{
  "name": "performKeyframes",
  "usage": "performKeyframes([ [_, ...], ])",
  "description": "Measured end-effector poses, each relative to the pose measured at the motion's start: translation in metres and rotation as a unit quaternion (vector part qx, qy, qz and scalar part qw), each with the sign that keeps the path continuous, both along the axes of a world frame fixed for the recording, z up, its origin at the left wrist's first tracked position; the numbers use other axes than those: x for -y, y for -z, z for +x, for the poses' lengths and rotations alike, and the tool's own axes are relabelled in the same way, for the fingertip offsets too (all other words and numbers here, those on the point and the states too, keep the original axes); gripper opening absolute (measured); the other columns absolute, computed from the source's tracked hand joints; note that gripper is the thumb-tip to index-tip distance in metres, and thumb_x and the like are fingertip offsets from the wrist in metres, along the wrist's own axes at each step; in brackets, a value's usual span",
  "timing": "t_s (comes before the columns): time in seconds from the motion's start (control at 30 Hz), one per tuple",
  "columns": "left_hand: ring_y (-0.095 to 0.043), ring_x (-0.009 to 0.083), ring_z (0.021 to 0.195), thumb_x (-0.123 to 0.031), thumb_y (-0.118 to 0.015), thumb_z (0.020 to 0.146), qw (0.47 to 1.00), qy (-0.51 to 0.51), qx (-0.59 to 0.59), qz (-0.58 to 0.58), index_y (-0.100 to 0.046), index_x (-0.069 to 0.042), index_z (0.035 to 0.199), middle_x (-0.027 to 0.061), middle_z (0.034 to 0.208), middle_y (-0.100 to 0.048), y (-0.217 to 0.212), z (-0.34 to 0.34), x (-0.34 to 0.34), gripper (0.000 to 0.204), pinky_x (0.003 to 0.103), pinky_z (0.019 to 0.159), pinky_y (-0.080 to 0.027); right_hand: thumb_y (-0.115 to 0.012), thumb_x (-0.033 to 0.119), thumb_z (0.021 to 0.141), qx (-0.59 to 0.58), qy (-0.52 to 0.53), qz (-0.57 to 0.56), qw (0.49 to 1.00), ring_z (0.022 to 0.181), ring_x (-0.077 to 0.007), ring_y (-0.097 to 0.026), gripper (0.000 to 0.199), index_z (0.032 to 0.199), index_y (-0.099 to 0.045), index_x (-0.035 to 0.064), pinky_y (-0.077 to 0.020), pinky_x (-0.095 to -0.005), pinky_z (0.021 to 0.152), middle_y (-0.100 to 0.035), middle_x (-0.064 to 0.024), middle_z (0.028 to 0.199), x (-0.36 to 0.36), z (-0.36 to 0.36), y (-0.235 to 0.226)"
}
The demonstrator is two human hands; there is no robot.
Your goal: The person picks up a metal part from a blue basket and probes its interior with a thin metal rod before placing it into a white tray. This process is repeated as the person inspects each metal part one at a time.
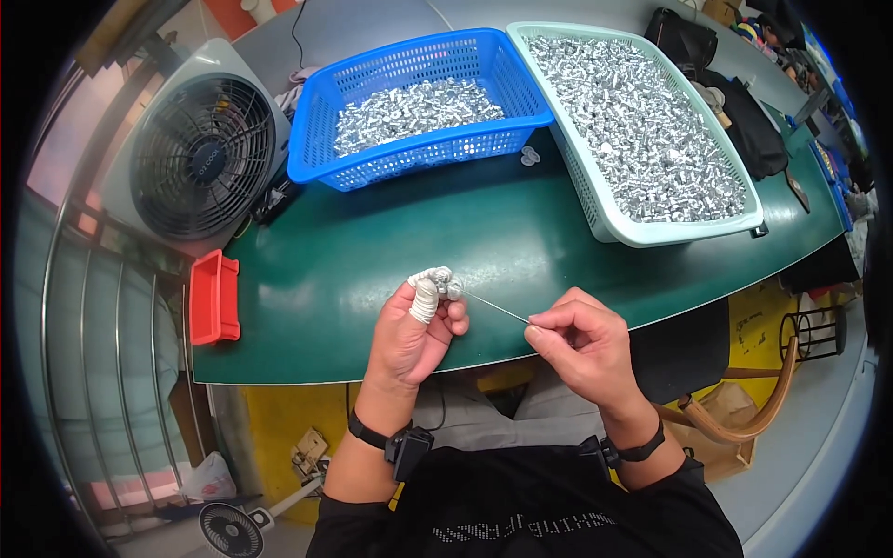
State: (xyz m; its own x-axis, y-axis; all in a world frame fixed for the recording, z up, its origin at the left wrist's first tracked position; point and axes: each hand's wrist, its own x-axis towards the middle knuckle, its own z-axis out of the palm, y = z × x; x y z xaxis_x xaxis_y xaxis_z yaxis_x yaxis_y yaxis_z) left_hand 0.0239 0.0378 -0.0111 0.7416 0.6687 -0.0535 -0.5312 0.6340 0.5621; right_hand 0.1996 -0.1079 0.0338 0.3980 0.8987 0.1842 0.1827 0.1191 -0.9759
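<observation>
Over the near edge of the green table [326, 270], my left hand [416, 325] pinches a small silver metal part [444, 284] between thumb and fingertips. White wrapping covers the thumb and at least one finger of that hand. My right hand [586, 344] is closed on a thin metal rod [498, 307], whose far tip reaches the metal part. Past the hands stands a blue plastic basket [419, 153] partly filled with similar silver parts [419, 107]. Right of it, a pale green basket [614, 228] is heaped with many more silver parts [642, 130].
A red tray [214, 298] sits at the table's left end, with a box fan [206, 153] behind it. Several loose round pieces [530, 156] lie between the baskets. At the right are a black bag [744, 126] and a wooden chair arm [744, 418]. A small fan [231, 530] stands lower left.
</observation>
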Motion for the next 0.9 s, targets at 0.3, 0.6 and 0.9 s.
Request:
performKeyframes([
  [0.3,-0.055,0.0159,0.082,-0.022,-0.063,0.097,0.999,0.006,-0.033,0.037,-0.062,-0.007,0.113,0.0061,0.1,-0.061,-0.001,0.0,0.003,0.022,0.03,0.07,-0.047,-0.072,-0.004,0.083,0.017,-0.005,-0.012,1.0,0.066,-0.0044,-0.051,0.008,0.089,-0.071,0.0,-0.0384,-0.0191,0.055,-0.059,-0.0025,0.082,0.001,0.006,-0.005],
  [0.6,-0.056,0.0154,0.071,-0.016,-0.066,0.094,0.98,-0.008,-0.146,0.132,-0.064,-0.004,0.103,0.0071,0.088,-0.063,-0.011,0.005,0.015,0.015,0.029,0.062,-0.047,-0.073,-0.005,0.079,0.133,-0.003,0.015,0.991,0.06,-0.0077,-0.051,0.009,0.086,-0.07,0.0001,-0.0372,-0.022,0.05,-0.057,-0.0043,0.076,0.001,0.006,-0.017],
  [0.9,-0.057,0.0125,0.062,-0.007,-0.068,0.092,0.978,-0.062,-0.181,0.08,-0.062,-0.002,0.098,0.0049,0.077,-0.061,-0.03,0.018,0.026,0.01,0.026,0.054,-0.046,-0.073,-0.007,0.079,0.326,0.045,0.164,0.93,0.058,-0.011,-0.051,0.012,0.088,-0.069,-0.0004,-0.0372,-0.0263,0.047,-0.055,-0.0056,0.073,-0.007,0.003,0.009],
])
